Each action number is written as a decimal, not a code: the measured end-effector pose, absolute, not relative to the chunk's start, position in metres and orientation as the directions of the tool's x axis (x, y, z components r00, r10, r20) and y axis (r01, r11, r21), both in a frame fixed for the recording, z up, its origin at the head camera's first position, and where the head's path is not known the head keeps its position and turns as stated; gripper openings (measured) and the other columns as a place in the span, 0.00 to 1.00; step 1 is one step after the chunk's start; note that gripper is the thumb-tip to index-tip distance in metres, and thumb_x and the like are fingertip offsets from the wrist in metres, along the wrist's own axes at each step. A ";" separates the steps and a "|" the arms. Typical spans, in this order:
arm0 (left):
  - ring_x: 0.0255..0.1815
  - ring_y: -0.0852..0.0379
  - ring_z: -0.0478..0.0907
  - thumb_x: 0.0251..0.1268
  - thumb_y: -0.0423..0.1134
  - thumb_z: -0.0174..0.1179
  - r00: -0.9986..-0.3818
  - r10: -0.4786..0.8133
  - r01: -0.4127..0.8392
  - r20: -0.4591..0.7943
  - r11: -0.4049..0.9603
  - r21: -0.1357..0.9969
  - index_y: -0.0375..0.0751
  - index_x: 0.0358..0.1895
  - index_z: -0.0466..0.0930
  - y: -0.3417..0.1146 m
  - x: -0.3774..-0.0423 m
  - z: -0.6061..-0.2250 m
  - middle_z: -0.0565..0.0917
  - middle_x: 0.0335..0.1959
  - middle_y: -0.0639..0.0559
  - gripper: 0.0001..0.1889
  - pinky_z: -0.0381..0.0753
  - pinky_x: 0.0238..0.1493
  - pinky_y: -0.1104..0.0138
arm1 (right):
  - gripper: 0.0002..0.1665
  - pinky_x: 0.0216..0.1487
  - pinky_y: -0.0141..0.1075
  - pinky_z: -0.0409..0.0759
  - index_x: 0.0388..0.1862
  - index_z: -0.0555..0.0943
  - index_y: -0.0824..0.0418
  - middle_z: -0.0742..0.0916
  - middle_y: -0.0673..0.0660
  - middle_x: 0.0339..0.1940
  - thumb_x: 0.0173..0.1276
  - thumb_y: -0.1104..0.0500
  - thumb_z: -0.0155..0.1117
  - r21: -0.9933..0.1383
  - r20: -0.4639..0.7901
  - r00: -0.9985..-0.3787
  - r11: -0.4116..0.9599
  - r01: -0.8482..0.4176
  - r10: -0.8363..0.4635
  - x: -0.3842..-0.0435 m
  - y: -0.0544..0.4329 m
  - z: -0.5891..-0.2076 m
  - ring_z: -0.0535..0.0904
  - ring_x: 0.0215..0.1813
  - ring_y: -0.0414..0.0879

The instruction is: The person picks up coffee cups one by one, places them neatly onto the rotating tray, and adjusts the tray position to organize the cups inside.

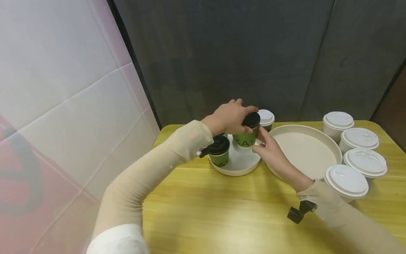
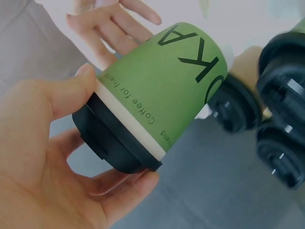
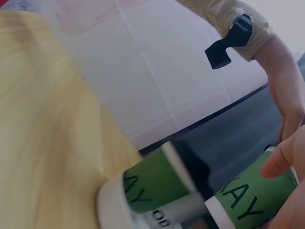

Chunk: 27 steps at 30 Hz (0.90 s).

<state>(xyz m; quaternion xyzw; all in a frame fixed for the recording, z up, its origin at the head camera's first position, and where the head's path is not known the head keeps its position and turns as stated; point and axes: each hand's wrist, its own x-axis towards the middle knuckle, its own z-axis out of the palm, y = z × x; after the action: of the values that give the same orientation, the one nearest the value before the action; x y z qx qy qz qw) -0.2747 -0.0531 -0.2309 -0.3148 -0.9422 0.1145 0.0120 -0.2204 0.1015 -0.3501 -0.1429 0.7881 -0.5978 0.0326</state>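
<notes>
My left hand [image 1: 229, 116] grips a green paper coffee cup [image 1: 245, 140] by its black lid [image 2: 112, 136], thumb on one side and fingers on the other. The cup is over a small white round tray [image 1: 236, 173]. At the cup's right side is my right hand [image 1: 272, 153], its loosely extended fingers close against the green wall. The left wrist view shows those fingers [image 2: 126, 36] behind the cup. A second green cup [image 1: 219, 159] with a black lid is at the small tray's left side. More black lids [image 2: 281, 155] appear beside the held cup in that view.
A larger beige round tray [image 1: 304, 151] lies to the right of the small one. Several white-lidded cups [image 1: 347, 180] line the table's right side. Another white-lidded cup [image 1: 265, 117] stands behind the held cup. A dark partition [image 1: 241, 53] borders the back, a pale panel [image 1: 69, 88] the left.
</notes>
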 end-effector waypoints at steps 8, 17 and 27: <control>0.56 0.47 0.75 0.62 0.66 0.59 -0.792 0.610 0.601 -0.042 0.764 -0.233 0.62 0.75 0.61 -0.053 -0.268 -0.264 0.76 0.61 0.41 0.39 0.85 0.54 0.55 | 0.53 0.78 0.67 0.48 0.82 0.37 0.57 0.53 0.62 0.83 0.63 0.70 0.51 -0.954 0.134 -0.946 0.221 -0.204 -0.296 -0.218 0.103 -0.381 0.50 0.82 0.63; 0.60 0.46 0.74 0.62 0.66 0.59 -0.786 0.614 0.610 -0.070 0.752 -0.248 0.62 0.76 0.60 -0.056 -0.261 -0.295 0.74 0.63 0.40 0.40 0.85 0.55 0.55 | 0.53 0.77 0.67 0.49 0.81 0.39 0.65 0.54 0.69 0.81 0.61 0.72 0.53 -0.945 0.134 -0.937 0.243 -0.219 -0.323 -0.213 0.100 -0.412 0.52 0.80 0.69; 0.58 0.46 0.74 0.61 0.65 0.61 -0.788 0.613 0.609 -0.059 0.762 -0.220 0.60 0.75 0.61 -0.060 -0.257 -0.313 0.74 0.62 0.40 0.40 0.85 0.53 0.55 | 0.53 0.76 0.69 0.48 0.81 0.38 0.66 0.55 0.72 0.80 0.63 0.70 0.54 -0.925 0.134 -0.930 0.294 -0.242 -0.342 -0.209 0.099 -0.427 0.52 0.79 0.70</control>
<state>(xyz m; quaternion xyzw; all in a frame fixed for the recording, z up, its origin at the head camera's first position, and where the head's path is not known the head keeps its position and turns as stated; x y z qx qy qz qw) -0.2570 -0.0596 -0.3126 -0.3254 -0.9386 0.1145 0.0082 -0.2087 0.0994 -0.4269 -0.1818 0.8030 -0.5658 0.0446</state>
